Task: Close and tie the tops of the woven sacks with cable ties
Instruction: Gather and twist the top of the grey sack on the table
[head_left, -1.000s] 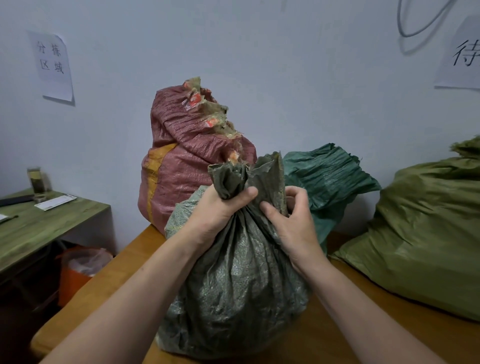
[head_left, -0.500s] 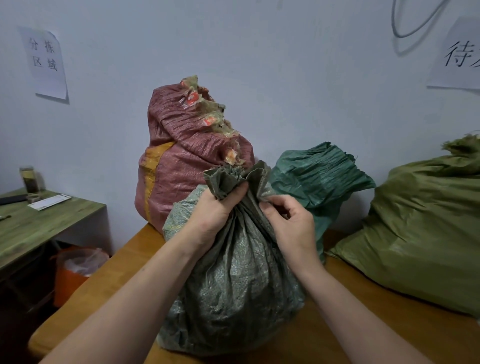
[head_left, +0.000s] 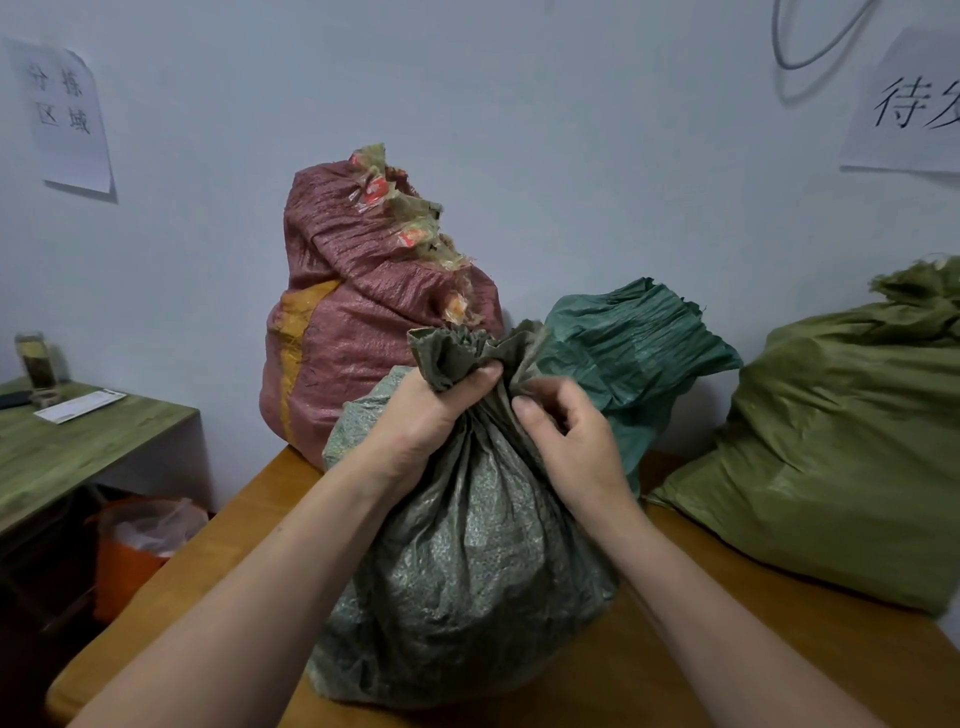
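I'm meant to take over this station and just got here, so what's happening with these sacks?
A person is closing the grey-green sack on the wooden table. The left hand holds its bunched top in its grip; the right hand pinches a loose fold beside that. No cable tie is in view, so the top is not yet tied. A pink sack, a teal sack and an olive sack sit behind and beside it.

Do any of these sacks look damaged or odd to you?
Yes: the red sack at the back has a ragged, frayed top edge, with torn orange-red scraps showing along it. The grey-green sack that the left hand and right hand hold at its neck looks whole.
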